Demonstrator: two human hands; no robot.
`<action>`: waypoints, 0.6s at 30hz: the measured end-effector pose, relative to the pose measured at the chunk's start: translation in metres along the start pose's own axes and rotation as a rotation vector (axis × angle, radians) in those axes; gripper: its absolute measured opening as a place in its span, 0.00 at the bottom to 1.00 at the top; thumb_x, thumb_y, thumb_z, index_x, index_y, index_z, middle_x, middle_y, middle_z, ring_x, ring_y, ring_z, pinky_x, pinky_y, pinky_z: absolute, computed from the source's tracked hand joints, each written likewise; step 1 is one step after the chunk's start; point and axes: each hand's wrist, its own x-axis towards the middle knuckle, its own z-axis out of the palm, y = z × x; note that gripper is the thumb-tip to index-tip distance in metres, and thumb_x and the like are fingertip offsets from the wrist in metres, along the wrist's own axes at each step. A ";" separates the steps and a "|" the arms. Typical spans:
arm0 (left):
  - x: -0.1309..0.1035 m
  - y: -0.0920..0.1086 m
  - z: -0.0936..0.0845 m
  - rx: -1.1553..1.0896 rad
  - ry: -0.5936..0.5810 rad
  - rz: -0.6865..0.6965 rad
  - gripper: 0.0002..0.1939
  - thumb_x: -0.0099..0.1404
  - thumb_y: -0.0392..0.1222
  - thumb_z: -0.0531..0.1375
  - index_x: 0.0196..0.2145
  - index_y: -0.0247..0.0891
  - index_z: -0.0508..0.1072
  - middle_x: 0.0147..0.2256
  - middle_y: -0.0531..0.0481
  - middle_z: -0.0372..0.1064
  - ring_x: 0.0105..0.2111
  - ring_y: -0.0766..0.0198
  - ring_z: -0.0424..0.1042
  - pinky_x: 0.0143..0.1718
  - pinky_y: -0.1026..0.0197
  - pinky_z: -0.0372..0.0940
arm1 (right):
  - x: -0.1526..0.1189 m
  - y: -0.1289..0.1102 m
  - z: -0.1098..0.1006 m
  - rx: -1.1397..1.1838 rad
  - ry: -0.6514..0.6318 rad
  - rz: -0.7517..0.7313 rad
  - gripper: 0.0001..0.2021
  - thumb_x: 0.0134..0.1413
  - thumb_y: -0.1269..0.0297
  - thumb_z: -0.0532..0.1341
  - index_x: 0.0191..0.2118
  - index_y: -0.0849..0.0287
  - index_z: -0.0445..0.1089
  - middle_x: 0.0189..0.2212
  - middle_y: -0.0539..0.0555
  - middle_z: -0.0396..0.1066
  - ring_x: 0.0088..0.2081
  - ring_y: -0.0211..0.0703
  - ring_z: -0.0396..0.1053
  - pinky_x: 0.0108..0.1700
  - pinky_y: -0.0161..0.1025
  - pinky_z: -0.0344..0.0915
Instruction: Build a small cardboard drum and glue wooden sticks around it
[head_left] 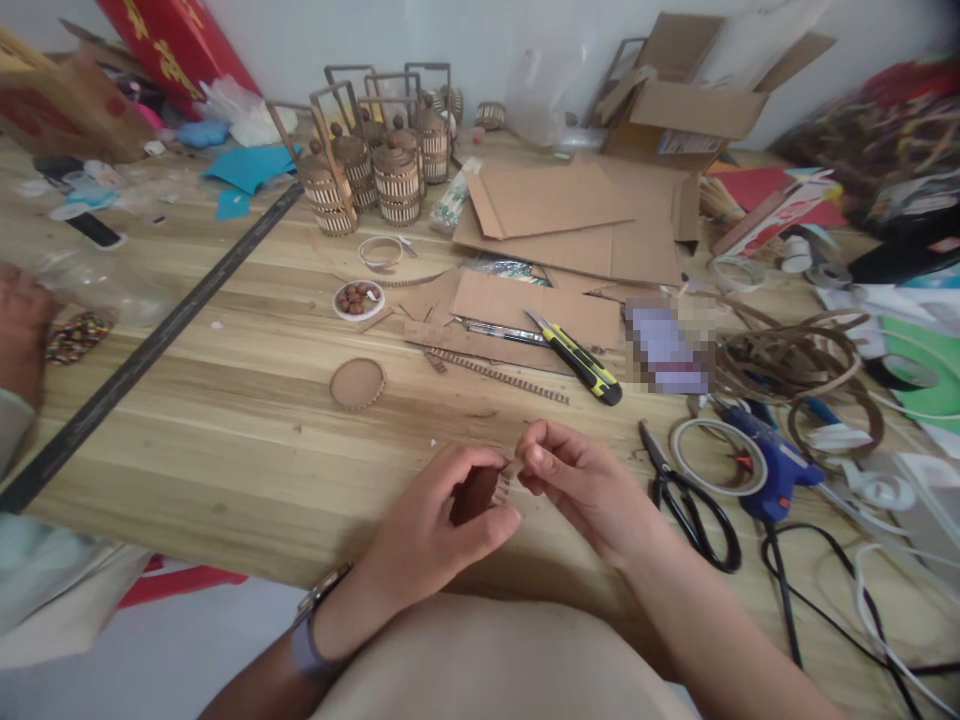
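Observation:
My left hand (424,525) is curled around a small round brown cardboard piece (477,494) with a ridged edge, close to the table's front edge. Thumb and fingertips of my right hand (574,480) are pinched together right beside that edge; whatever lies between them is too small to make out. Ahead on the table lies a round cardboard lid (358,384) with a corrugated rim. Beyond it stands a small white dish of brown beads (357,299). A yellow and black utility knife (581,360) rests partly on cardboard, near a corrugated strip (502,372).
At right are black scissors (694,510), a tape roll (720,456), a blue glue gun (780,465) with cables and a pixelated phone (667,345). Several small lantern-like baskets (396,180) stand behind. A long black bar (165,340) crosses the left; another person's hand (22,320) is beyond it.

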 end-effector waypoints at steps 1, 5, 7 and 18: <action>0.001 -0.001 -0.001 -0.033 -0.010 -0.041 0.13 0.61 0.46 0.60 0.44 0.41 0.71 0.38 0.49 0.70 0.37 0.60 0.69 0.39 0.58 0.66 | -0.001 0.000 -0.001 -0.017 -0.006 -0.010 0.22 0.46 0.43 0.68 0.28 0.58 0.67 0.21 0.45 0.62 0.25 0.35 0.59 0.30 0.35 0.58; 0.004 -0.005 -0.003 -0.142 -0.002 -0.166 0.16 0.62 0.49 0.60 0.46 0.42 0.71 0.38 0.49 0.71 0.39 0.60 0.70 0.38 0.61 0.66 | -0.020 -0.006 -0.021 -0.316 0.098 -0.082 0.22 0.55 0.39 0.59 0.30 0.56 0.68 0.23 0.49 0.65 0.26 0.38 0.63 0.31 0.37 0.62; 0.006 -0.007 -0.005 -0.187 0.002 -0.208 0.17 0.62 0.51 0.60 0.46 0.41 0.71 0.40 0.48 0.71 0.39 0.60 0.70 0.35 0.62 0.66 | -0.039 -0.005 -0.045 -0.640 0.190 -0.081 0.21 0.56 0.41 0.57 0.32 0.56 0.70 0.24 0.51 0.69 0.27 0.42 0.67 0.31 0.39 0.65; 0.010 -0.012 -0.004 -0.292 -0.048 -0.213 0.19 0.61 0.53 0.61 0.45 0.42 0.70 0.46 0.45 0.69 0.43 0.57 0.69 0.41 0.58 0.68 | -0.098 0.064 -0.140 -1.390 0.589 -0.030 0.24 0.56 0.41 0.52 0.39 0.57 0.71 0.36 0.62 0.74 0.37 0.58 0.75 0.39 0.53 0.71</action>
